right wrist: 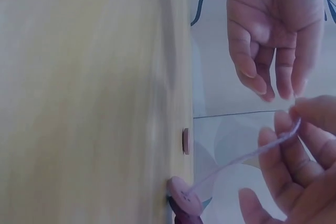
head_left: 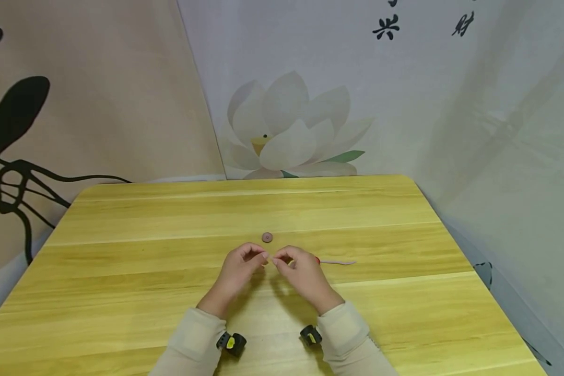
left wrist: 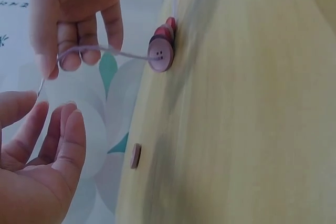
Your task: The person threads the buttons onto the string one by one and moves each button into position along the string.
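Note:
My left hand [head_left: 237,271] and right hand [head_left: 303,271] face each other just above the table, fingertips a short gap apart. Thumb and forefinger of the right hand pinch a pale purple string [left wrist: 126,54] close to its thin end. That end runs across to the left hand's thumb and forefinger, which pinch its tip. From the right hand the string slopes down to a mauve button [left wrist: 160,55] threaded on it. Red buttons [left wrist: 166,31] sit stacked behind that one, partly hidden by it. A loose mauve button [head_left: 267,237] lies flat beyond the hands.
The string's other tail [head_left: 338,262] lies on the wooden table [head_left: 145,292] to the right of the right hand. Behind the table hangs a cloth backdrop [head_left: 310,42] with a printed lotus. Each wrist carries a small black camera [head_left: 235,344].

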The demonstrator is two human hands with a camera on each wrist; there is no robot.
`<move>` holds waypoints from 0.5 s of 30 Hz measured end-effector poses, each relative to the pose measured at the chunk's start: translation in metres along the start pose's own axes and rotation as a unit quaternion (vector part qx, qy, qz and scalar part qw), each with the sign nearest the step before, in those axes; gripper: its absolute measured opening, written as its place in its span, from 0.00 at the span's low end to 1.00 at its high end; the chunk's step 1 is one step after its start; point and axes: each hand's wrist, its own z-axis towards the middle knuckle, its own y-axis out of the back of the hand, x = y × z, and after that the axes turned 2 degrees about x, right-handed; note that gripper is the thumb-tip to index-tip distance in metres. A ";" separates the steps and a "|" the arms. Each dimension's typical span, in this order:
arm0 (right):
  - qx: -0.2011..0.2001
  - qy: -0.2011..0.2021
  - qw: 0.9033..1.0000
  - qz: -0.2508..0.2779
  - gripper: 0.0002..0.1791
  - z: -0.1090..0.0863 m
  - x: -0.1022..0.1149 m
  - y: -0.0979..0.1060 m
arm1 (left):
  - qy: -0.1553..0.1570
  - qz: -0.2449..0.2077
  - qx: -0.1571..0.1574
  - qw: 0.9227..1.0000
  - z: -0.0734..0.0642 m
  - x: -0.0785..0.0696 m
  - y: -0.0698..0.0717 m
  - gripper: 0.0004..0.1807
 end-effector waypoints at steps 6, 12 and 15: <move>-0.008 -0.005 1.000 0.000 0.09 -0.001 -0.001 0.002 | 0.001 0.024 -0.008 1.000 0.010 -0.002 0.007 0.08; -0.013 0.003 1.000 0.004 0.09 -0.002 -0.003 0.004 | -0.004 0.075 -0.010 0.997 0.027 -0.001 0.014 0.07; -0.016 0.002 1.000 0.015 0.09 -0.002 -0.003 0.005 | -0.009 0.109 -0.002 0.994 0.034 0.000 0.018 0.08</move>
